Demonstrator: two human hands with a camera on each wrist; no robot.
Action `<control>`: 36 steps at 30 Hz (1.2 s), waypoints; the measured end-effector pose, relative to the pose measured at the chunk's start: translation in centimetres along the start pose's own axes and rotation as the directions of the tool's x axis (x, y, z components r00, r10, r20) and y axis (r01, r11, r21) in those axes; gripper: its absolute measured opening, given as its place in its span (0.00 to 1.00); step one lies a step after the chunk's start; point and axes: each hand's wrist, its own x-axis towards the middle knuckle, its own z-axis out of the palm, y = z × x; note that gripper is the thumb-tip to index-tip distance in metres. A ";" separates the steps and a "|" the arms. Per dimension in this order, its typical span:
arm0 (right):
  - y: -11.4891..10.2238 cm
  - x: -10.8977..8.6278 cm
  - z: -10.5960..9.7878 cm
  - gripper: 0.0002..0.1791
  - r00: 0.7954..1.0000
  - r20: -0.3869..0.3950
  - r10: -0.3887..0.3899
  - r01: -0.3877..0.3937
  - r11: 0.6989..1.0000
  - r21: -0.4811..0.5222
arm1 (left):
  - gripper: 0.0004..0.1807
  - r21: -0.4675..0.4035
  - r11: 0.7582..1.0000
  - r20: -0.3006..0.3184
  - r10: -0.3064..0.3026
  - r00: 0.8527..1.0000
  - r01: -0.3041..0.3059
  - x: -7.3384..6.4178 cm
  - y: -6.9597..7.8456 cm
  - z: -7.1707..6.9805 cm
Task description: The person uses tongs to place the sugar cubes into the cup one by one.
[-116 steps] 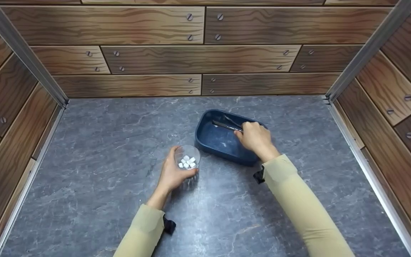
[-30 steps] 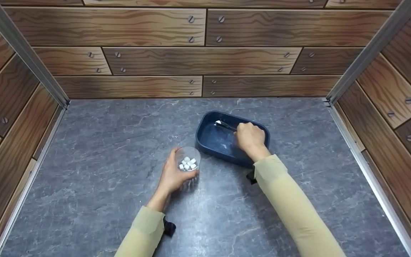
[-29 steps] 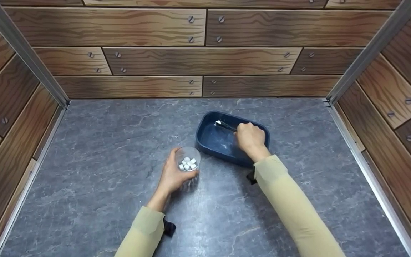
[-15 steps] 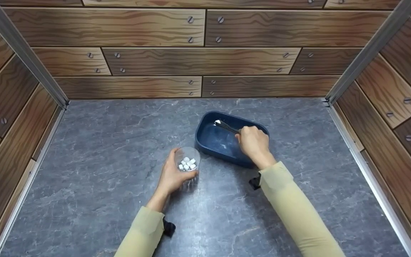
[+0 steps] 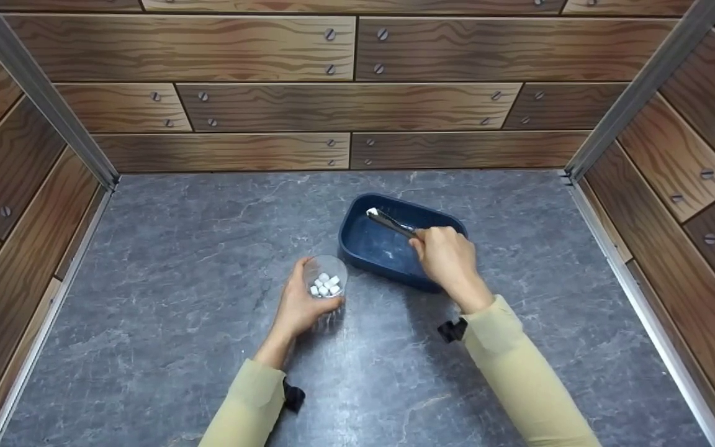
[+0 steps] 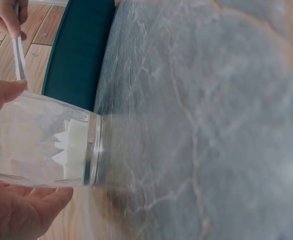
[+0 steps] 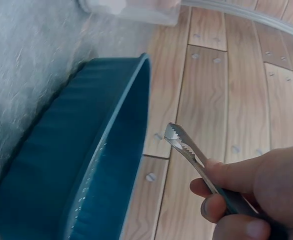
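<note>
My left hand [image 5: 303, 298] is wrapped round the side of a clear drinking glass [image 6: 46, 135], which stands upright on the tabletop. Several white cubes [image 5: 325, 285] that look like sugar cubes lie at its bottom. In my right hand [image 5: 447, 254] is a pair of metal tongs [image 5: 393, 223] with serrated tips. A single white cube [image 5: 372, 212] sits between the tips, above the left end of a dark blue rectangular tub [image 5: 388, 271]. The right wrist view shows the tongs [image 7: 191, 155] raised past the tub's rim [image 7: 121, 100].
The tub stands just right of and behind the glass. Grey marbled tabletop [image 5: 196, 261] surrounds both. Wood-patterned panels [image 5: 270, 105] wall in the back and both sides, with metal strips [image 5: 649, 279] along the edges.
The tongs, spread inside the tub at first, have closed on a white cube and risen with it. My right hand has drawn up and back slightly. The left hand and glass have stayed put.
</note>
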 end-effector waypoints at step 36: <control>-3.0 -5.1 -2.1 0.07 0.966 -0.026 -0.258 0.257 0.943 0.210 | 0.54 -0.001 1.000 -0.008 0.004 1.000 -0.004 -0.1 0.1 0.0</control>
